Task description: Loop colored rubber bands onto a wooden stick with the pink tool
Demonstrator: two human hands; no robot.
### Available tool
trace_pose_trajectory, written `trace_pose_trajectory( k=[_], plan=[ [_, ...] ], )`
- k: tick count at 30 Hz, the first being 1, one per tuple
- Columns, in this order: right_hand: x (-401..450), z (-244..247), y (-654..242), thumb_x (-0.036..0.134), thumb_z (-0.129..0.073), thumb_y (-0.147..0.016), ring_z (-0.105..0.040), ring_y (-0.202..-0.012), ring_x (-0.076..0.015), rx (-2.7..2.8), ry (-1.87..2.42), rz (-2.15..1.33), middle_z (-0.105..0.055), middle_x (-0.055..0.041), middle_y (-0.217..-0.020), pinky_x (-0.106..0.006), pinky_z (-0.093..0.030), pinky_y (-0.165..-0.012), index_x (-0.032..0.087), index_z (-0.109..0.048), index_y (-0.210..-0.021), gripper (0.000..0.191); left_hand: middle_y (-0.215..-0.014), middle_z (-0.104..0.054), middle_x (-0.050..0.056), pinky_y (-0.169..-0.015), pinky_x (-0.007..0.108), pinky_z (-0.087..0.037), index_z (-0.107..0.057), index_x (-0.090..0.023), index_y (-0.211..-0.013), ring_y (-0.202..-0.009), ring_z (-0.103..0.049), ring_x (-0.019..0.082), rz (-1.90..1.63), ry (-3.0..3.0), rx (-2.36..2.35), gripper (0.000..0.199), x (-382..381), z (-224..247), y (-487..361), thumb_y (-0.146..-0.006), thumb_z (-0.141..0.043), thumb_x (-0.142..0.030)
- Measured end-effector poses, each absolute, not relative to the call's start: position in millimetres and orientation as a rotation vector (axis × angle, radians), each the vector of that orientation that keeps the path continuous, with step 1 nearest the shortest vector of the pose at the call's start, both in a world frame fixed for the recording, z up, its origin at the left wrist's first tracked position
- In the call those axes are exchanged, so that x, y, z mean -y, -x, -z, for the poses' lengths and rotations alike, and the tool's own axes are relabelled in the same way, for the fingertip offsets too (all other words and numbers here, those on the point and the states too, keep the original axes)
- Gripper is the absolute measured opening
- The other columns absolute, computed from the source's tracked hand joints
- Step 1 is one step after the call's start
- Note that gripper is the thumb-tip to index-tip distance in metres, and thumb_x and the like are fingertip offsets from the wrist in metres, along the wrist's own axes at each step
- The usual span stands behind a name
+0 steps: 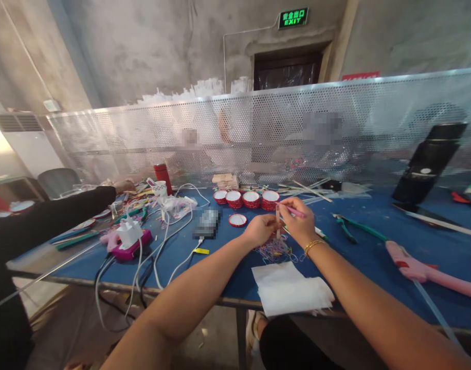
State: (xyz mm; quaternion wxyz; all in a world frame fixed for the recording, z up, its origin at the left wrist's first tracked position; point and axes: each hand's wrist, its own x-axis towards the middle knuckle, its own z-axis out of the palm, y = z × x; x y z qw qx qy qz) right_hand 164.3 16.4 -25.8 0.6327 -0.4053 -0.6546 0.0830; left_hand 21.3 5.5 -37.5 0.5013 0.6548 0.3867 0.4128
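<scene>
My left hand (261,229) is closed round the lower part of a thin pale strip (277,218) held upright. A pink pen-like tool (295,210) lies in the grip of my right hand (298,222), its tip near the top of the strip. Under both hands is a tangle of coloured threads (274,250) on the blue table. White sheets (291,290) lie at the table's front edge. Several small red-sided round tins (251,199) stand in a row behind the hands, and a flat round one (237,220) sits left of them.
A phone (207,223) with a white cable lies to the left, near a purple power block (132,245). Green-handled pliers (345,228) and a pink glue gun (420,264) are at right. A co-worker's dark sleeve (66,203) reaches over the cluttered left side.
</scene>
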Motion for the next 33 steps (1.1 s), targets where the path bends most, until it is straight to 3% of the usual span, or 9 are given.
trace_pose_trajectory(
  k=[5,11,19,33],
  plan=[
    [-18.2,26.1,-165.7,0.04,-0.059,-0.086,-0.066,-0.072,-0.0219,1.492,0.931,-0.173,-0.07,-0.0039,-0.076,-0.033,-0.05,-0.07,0.023,-0.063,-0.084,0.017,-0.073,-0.067,0.001,-0.065,0.027,-0.05,-0.072,-0.013,-0.09,-0.063,-0.059,0.013,-1.023,-1.549,-0.964,0.038,-8.1,38.9,-22.0,-0.073,-0.077,-0.047],
    [-17.7,24.8,-165.7,0.037,-0.06,-0.085,-0.066,-0.071,-0.0216,1.481,0.93,-0.18,-0.07,-0.0038,-0.076,-0.033,-0.05,-0.07,0.023,-0.063,-0.084,0.015,-0.067,-0.064,0.0,-0.057,0.023,-0.041,-0.074,-0.012,-0.09,-0.057,-0.05,0.011,-1.013,-1.749,-1.042,0.04,-10.5,39.9,-18.3,-0.076,-0.071,-0.049],
    [-15.4,22.5,-165.1,0.037,-0.06,-0.084,-0.066,-0.071,-0.022,1.474,0.93,-0.175,-0.07,-0.0046,-0.077,-0.034,-0.05,-0.071,0.023,-0.062,-0.083,0.014,-0.078,-0.071,0.004,-0.079,0.027,-0.049,-0.077,-0.013,-0.086,-0.076,-0.062,0.017,-1.064,-1.878,-1.081,0.04,-10.7,35.8,-14.6,-0.078,-0.068,-0.051],
    [-16.3,23.9,-166.0,0.036,-0.061,-0.084,-0.066,-0.068,-0.0209,1.476,0.915,-0.175,-0.07,-0.0031,-0.075,-0.033,-0.049,-0.068,0.022,-0.063,-0.082,0.014,-0.067,-0.061,-0.001,-0.063,0.024,-0.041,-0.073,-0.012,-0.085,-0.062,-0.05,0.012,-1.0,-1.95,-1.095,0.042,-11.9,39.1,-12.9,-0.078,-0.065,-0.053]
  ],
)
